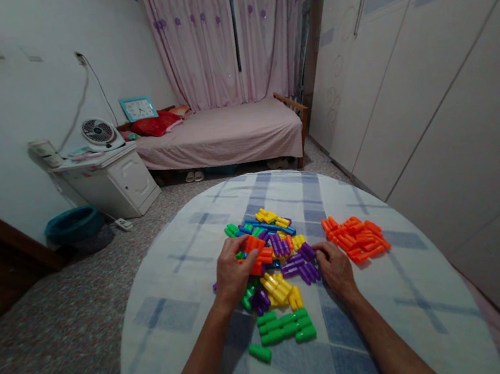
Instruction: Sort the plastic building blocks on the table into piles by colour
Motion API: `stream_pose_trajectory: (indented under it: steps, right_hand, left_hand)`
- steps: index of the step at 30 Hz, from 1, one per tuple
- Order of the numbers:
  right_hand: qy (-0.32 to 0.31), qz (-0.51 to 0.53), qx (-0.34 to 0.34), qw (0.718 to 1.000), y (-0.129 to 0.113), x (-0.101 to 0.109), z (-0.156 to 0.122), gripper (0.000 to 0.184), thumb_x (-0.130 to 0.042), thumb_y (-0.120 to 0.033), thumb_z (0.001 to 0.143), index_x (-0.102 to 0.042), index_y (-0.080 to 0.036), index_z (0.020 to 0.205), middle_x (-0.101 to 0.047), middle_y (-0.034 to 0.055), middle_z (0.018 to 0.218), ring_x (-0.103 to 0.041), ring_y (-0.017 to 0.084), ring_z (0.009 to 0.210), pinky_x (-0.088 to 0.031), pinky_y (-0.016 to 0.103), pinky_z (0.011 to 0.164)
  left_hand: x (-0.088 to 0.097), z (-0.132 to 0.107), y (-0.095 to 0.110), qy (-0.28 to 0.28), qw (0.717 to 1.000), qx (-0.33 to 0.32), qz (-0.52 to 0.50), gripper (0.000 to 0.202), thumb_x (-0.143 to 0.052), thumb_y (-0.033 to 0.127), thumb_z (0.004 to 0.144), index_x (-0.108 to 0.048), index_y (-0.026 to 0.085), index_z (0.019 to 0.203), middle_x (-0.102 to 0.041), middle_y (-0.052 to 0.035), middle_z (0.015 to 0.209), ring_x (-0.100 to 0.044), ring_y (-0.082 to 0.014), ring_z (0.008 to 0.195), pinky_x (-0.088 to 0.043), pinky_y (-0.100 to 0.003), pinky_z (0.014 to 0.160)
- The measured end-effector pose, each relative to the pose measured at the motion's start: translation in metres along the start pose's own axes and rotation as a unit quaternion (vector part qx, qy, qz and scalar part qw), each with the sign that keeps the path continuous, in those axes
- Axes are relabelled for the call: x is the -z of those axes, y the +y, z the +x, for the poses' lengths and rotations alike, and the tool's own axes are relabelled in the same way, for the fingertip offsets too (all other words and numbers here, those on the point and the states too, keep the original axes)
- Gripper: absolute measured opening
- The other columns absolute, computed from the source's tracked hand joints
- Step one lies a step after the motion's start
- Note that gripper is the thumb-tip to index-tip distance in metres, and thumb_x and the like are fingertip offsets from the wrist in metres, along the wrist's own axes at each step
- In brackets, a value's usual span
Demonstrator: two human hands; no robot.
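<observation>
A heap of mixed plastic building blocks [276, 248] in yellow, purple, blue, green and orange lies mid-table. My left hand [232, 274] is closed round an orange block [254, 245] at the heap's left side. My right hand [336, 265] rests on the cloth at the heap's right, fingers curled against purple blocks [306, 264]; whether it grips one I cannot tell. A separate cluster of orange blocks [356, 238] sits to the right. A group of green blocks [285, 327] lies nearest me.
The round table [182, 328] has a pale blue checked cloth. Beyond it stand a bed [226, 133], a white bedside cabinet [113, 179] with a fan [98, 134], a teal basin [73, 223] on the floor, and wardrobe doors [430, 84] along the right.
</observation>
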State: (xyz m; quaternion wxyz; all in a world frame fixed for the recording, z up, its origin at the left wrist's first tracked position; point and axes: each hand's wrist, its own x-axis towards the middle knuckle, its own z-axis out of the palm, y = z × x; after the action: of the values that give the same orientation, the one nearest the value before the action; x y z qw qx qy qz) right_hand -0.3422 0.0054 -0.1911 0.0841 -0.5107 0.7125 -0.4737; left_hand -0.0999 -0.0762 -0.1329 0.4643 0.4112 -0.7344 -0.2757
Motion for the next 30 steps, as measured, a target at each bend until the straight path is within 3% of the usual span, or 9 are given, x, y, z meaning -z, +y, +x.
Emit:
stream_pose_trajectory:
  steps: [7,10,13,15,18,21,25,27,30]
  right_hand:
    - [0.031,0.015,0.042,0.999,0.000,-0.001,-0.003,0.026,-0.045,-0.030,0.085,-0.065,-0.016,0.095,-0.064,0.0084,0.096,-0.058,0.021,0.090,-0.046,0.034,0.081]
    - [0.029,0.004,0.102,0.994,-0.001,0.000,-0.006,0.023,-0.047,-0.027,0.087,-0.063,-0.017,0.098,-0.063,0.0082,0.101,-0.056,0.021,0.098,-0.046,0.036,0.087]
    - [0.044,-0.021,0.129,0.991,0.000,0.001,-0.007,0.022,-0.047,-0.023,0.087,-0.062,-0.017,0.101,-0.062,0.0080,0.103,-0.056,0.020,0.100,-0.046,0.037,0.090]
    - [0.061,-0.038,0.141,0.987,0.000,0.002,-0.006,0.022,-0.047,-0.022,0.088,-0.062,-0.017,0.103,-0.062,0.0081,0.104,-0.056,0.021,0.101,-0.046,0.038,0.091]
    - [0.082,-0.053,0.180,0.979,-0.003,0.004,-0.006,0.022,-0.047,-0.020,0.089,-0.061,-0.017,0.105,-0.062,0.0082,0.104,-0.056,0.021,0.101,-0.046,0.040,0.091]
    - [0.077,-0.041,0.219,0.972,-0.011,0.005,-0.009,0.023,-0.048,-0.018,0.090,-0.061,-0.018,0.108,-0.061,0.0086,0.106,-0.055,0.021,0.103,-0.046,0.040,0.093]
    - [0.036,0.033,0.222,0.974,-0.032,0.005,-0.014,0.027,-0.050,-0.019,0.089,-0.060,-0.020,0.114,-0.059,0.0089,0.113,-0.054,0.021,0.109,-0.045,0.040,0.096]
    - [-0.001,0.095,0.190,0.977,-0.043,0.006,-0.018,0.032,-0.052,-0.022,0.088,-0.057,-0.022,0.120,-0.057,0.0087,0.119,-0.053,0.021,0.112,-0.044,0.040,0.097]
    - [-0.100,0.236,0.075,0.964,-0.060,0.009,-0.022,0.042,-0.050,-0.030,0.089,-0.050,-0.025,0.131,-0.057,0.0081,0.120,-0.059,0.020,0.104,-0.051,0.036,0.085]
  left_hand:
    - [-0.027,-0.021,0.009,-0.057,0.973,-0.110,0.193,0.029,-0.067,0.030,0.081,-0.065,0.019,0.107,-0.063,-0.0073,0.102,-0.056,-0.0228,0.099,-0.046,-0.040,0.090]
    - [-0.020,-0.020,0.002,-0.063,0.969,-0.106,0.213,0.037,-0.067,0.038,0.080,-0.064,0.019,0.111,-0.061,-0.0090,0.110,-0.055,-0.0242,0.105,-0.045,-0.042,0.094]
    - [-0.004,-0.019,-0.006,-0.123,0.961,-0.098,0.229,0.055,-0.074,0.042,0.072,-0.060,0.021,0.121,-0.058,-0.0094,0.122,-0.052,-0.0269,0.114,-0.042,-0.044,0.100]
    - [0.005,-0.019,-0.010,-0.162,0.951,-0.087,0.247,0.064,-0.078,0.038,0.067,-0.057,0.023,0.126,-0.056,-0.0095,0.128,-0.051,-0.0289,0.118,-0.041,-0.046,0.102]
    - [0.009,-0.017,-0.014,-0.170,0.948,-0.067,0.262,0.053,-0.072,0.027,0.072,-0.059,0.022,0.123,-0.059,-0.0095,0.124,-0.054,-0.0279,0.115,-0.042,-0.045,0.101]
    - [0.005,-0.016,-0.011,-0.158,0.958,-0.063,0.233,0.037,-0.065,0.027,0.078,-0.062,0.020,0.115,-0.064,-0.0089,0.114,-0.057,-0.0265,0.107,-0.044,-0.043,0.097]
    - [0.002,-0.015,0.001,-0.125,0.984,-0.044,0.119,0.035,-0.060,0.037,0.083,-0.062,0.018,0.114,-0.063,-0.0089,0.115,-0.055,-0.0249,0.110,-0.042,-0.041,0.099]
    - [0.003,-0.017,0.010,-0.128,0.991,-0.008,0.043,0.038,-0.059,0.040,0.084,-0.062,0.018,0.115,-0.062,-0.0076,0.117,-0.055,-0.0226,0.112,-0.042,-0.036,0.100]
    - [0.004,-0.021,0.023,-0.201,0.973,0.072,-0.085,0.040,-0.056,0.046,0.086,-0.062,0.019,0.115,-0.064,-0.0054,0.112,-0.059,-0.0193,0.103,-0.046,-0.029,0.092]
